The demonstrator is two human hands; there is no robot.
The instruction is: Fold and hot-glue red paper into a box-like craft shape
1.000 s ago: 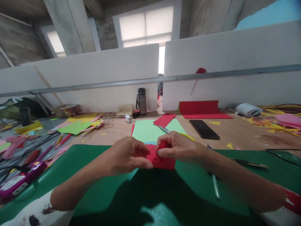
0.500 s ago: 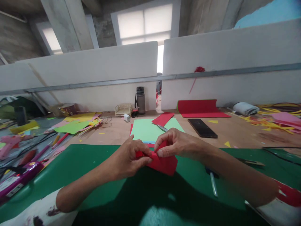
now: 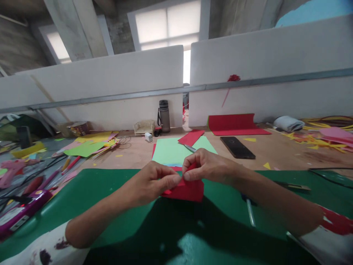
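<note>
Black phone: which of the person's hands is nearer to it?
Right. The right hand pinches the red paper, left of the black phone and closer to the person; the left hand, on the same paper, is farther left.

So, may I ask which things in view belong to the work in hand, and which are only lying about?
In the work:
red paper, pinched by the left hand and right hand
green mat beneath
perhaps the loose red piece behind, by its matching colour

Lying about, it seems:
black phone
grey bottle
small model sofa
pink glue gun
</note>
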